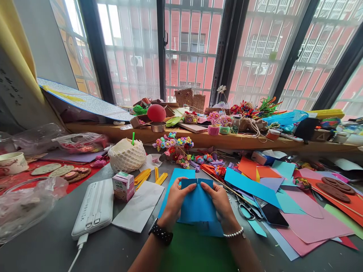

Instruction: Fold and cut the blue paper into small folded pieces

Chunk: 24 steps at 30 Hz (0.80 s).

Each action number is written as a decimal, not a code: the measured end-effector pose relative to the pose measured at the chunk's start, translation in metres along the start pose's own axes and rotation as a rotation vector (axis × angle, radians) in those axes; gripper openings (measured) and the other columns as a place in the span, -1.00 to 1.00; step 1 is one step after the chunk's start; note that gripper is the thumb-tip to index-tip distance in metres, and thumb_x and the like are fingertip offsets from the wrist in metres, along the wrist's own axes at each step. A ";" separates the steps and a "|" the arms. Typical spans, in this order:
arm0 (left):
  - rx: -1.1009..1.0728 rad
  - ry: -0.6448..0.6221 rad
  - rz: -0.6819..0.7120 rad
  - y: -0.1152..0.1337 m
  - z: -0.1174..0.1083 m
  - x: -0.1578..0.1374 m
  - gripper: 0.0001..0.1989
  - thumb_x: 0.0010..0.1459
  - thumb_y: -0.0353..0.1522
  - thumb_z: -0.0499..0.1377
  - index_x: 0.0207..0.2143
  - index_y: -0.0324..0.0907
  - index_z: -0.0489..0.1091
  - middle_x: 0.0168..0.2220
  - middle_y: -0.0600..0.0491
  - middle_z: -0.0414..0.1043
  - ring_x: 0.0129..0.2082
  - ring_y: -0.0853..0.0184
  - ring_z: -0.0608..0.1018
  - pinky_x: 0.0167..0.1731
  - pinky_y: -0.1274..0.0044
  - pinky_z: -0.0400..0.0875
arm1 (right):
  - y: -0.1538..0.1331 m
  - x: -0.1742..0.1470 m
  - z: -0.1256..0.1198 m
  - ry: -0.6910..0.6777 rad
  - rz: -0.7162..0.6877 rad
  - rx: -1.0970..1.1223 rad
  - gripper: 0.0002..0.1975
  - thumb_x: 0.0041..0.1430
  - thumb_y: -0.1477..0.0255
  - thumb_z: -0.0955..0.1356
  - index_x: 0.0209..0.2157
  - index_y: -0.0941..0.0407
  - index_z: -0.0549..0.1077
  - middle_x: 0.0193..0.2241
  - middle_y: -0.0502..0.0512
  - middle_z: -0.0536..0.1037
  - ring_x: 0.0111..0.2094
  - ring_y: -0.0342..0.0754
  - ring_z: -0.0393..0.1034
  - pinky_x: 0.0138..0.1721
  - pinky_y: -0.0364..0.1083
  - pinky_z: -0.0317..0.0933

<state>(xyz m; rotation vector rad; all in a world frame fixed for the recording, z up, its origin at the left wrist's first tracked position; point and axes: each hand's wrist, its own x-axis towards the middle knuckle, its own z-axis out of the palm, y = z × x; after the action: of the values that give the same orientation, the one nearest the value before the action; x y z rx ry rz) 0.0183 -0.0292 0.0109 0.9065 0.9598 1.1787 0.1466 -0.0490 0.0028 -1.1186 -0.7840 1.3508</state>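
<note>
A blue sheet of paper point(197, 207) is held up in front of me between both hands. My left hand point(174, 202) is closed on its left side, thumb pressed near the top edge. My right hand point(222, 204) pinches the right side in the same way. A small notch shows at the middle of the top edge, between the two thumbs; whether it is a cut, a tear or a fold, I cannot tell. Another blue sheet point(183, 173) lies behind on the table, and a green sheet point(195, 249) is below my hands.
To the left are a white power bank point(93, 207), a small drink carton point(123, 187), a white paper point(141, 206) and a coconut point(127, 155). Scissors point(246, 212), a phone point(270, 213) and coloured papers point(314, 226) lie to the right. Craft flowers point(174, 145) stand behind.
</note>
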 end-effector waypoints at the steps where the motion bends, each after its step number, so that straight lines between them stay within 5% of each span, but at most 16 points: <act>1: -0.001 -0.004 -0.002 0.000 0.000 0.000 -0.45 -0.34 -0.31 0.35 -0.27 -0.18 0.17 -0.53 0.11 0.38 -0.56 0.36 0.46 -0.57 0.55 0.38 | 0.000 0.000 0.000 -0.001 0.000 -0.001 -0.64 -0.27 0.23 0.44 -0.42 0.17 0.44 -0.55 0.06 0.54 -0.45 0.03 0.44 -0.40 -0.05 0.33; 15: 0.175 -0.007 0.041 -0.003 -0.005 0.004 -0.42 -0.37 -0.26 0.35 -0.26 -0.19 0.21 -0.59 0.19 0.30 -0.64 0.40 0.43 -0.63 0.59 0.33 | 0.006 0.005 -0.005 0.015 -0.132 -0.166 -0.63 -0.27 0.20 0.43 -0.47 0.20 0.43 -0.57 0.08 0.52 -0.54 0.00 0.41 -0.49 -0.06 0.31; 24: 0.076 -0.022 -0.009 -0.003 -0.004 0.005 -0.44 -0.36 -0.29 0.35 -0.28 -0.18 0.17 -0.56 0.14 0.36 -0.61 0.36 0.46 -0.59 0.55 0.38 | 0.005 0.004 -0.003 -0.006 -0.085 -0.081 -0.64 -0.26 0.22 0.43 -0.43 0.19 0.44 -0.49 0.11 0.54 -0.45 0.05 0.43 -0.41 -0.03 0.32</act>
<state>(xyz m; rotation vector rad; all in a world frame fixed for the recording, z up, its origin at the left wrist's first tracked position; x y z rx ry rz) 0.0160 -0.0250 0.0059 0.9734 0.9954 1.1285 0.1486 -0.0458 -0.0037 -1.1317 -0.8876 1.2619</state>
